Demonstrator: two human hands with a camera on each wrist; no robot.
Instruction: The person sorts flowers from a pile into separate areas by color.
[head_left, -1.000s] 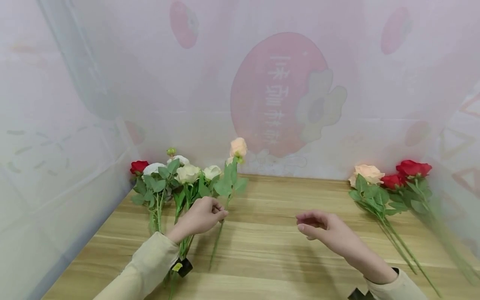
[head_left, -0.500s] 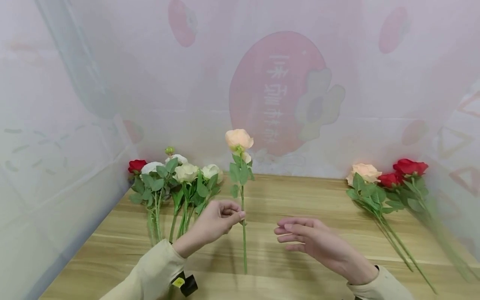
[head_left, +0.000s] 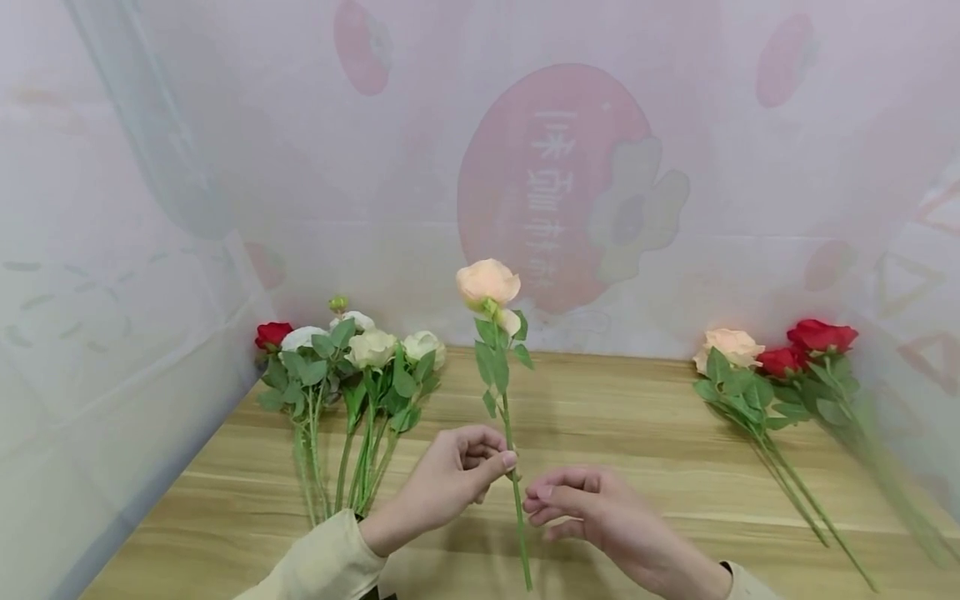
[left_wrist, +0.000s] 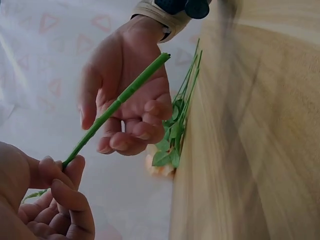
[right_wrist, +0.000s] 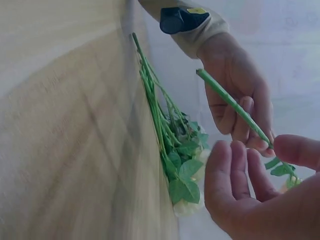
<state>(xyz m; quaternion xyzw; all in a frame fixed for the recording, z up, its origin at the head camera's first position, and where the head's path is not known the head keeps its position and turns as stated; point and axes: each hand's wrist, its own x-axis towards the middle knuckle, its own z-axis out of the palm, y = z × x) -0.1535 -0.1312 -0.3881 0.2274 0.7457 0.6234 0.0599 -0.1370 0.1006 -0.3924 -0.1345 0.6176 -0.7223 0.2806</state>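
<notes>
So the left hand (head_left: 459, 479) has a peach fabric-looking flower with a thin green plastic-looking stem (head_left: 495, 358) pinched between thumb and fingers, raised off the wooden worktop (head_left: 600, 408). Right hand (head_left: 600, 517) holds nothing: fingers loosely bent, just beside the stem; can't tell if any fingertip touches it. The bloom points up and away from both hands, the stem's long axis leaning slightly toward the left-hand side, bare cut end nearest the person. I'd call this the holding-and-steadying stage; getting the right hand on it calls for closing thumb and fingers round the stem below the left grip, without tugging the leaves.
</notes>
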